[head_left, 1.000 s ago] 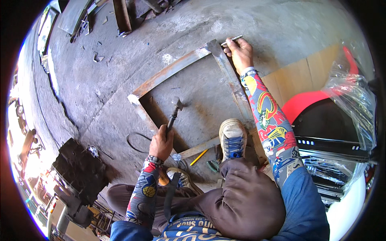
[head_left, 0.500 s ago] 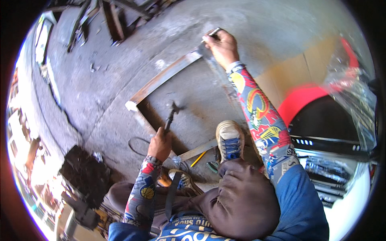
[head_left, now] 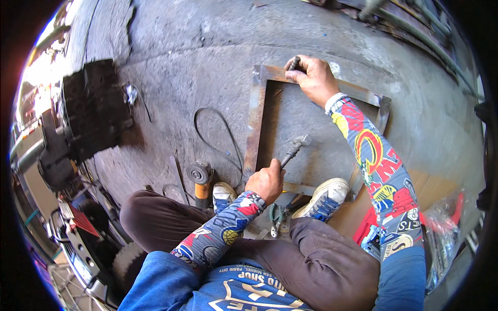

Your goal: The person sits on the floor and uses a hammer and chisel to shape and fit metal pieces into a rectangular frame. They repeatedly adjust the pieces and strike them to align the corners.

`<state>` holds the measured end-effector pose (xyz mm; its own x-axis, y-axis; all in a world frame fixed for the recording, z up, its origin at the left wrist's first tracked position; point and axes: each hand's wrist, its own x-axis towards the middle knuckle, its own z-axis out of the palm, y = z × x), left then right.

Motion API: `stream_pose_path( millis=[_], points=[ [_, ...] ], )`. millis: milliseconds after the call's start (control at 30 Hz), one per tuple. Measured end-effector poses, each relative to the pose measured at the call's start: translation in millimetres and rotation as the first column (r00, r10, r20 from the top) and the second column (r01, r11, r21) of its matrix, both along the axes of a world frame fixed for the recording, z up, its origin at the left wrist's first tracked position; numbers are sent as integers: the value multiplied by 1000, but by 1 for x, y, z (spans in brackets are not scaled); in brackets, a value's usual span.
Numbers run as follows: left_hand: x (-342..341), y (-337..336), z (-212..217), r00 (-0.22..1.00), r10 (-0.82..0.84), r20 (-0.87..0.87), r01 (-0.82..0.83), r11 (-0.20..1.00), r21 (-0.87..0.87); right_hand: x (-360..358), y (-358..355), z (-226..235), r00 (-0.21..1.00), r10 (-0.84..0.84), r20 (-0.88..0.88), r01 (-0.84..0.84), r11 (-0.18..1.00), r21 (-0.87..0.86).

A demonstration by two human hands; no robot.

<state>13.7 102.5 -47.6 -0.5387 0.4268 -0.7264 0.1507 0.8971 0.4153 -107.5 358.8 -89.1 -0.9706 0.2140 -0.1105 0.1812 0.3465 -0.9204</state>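
Note:
A rusty rectangular metal frame [head_left: 255,119] lies on the concrete in front of me. My left hand [head_left: 265,183] is closed around the dark handle of a hammer [head_left: 296,145]. The hammer's metal head points away from me, over the frame's opening. Over the frame's far bar, towards its far left corner, my right hand [head_left: 316,82] grips a short dark ribbed rod [head_left: 294,63] between thumb and fingers. The rod's lower end is hidden, so I cannot tell whether it touches the bar. Both my shoes [head_left: 326,199] are by the frame's near side.
An orange angle grinder [head_left: 201,179] stands left of my left foot, near a looped black cable [head_left: 211,110]. Green-handled pliers [head_left: 275,220] lie between my legs. A dark, grimy machine block [head_left: 96,109] sits at left. Cardboard [head_left: 430,187] and a plastic-wrapped item [head_left: 441,228] are at right.
My view has swung left, so the frame appears turned and farther right. My right hand has moved with the rod from the frame's far right corner towards the far left one. The left keeps the hammer.

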Motion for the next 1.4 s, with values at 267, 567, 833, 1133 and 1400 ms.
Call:
stream_pose_path(
  millis=[267, 567, 833, 1133, 1400],
  points=[
    [6, -14, -7, 999, 31, -30, -27, 990, 139, -44, -42, -44, 999, -33, 1, 33, 996, 82],
    [18, -19, -11, 998, -25, -49, 32, 990, 140, -43, -47, -42, 999, -6, 39, -1, 984, 177],
    [22, -21, -6, 999, -31, -19, 34, 984, 174, -33, -46, -29, 998, 12, 59, -25, 974, 226],
    [24, -21, 3, 997, -59, 42, 52, 986, 159, -20, -40, -25, 997, 42, 64, -53, 982, 183],
    [35, -25, -1, 997, -46, 64, 34, 983, 180, -11, -41, -23, 997, 48, 68, -63, 969, 241]
  ],
)
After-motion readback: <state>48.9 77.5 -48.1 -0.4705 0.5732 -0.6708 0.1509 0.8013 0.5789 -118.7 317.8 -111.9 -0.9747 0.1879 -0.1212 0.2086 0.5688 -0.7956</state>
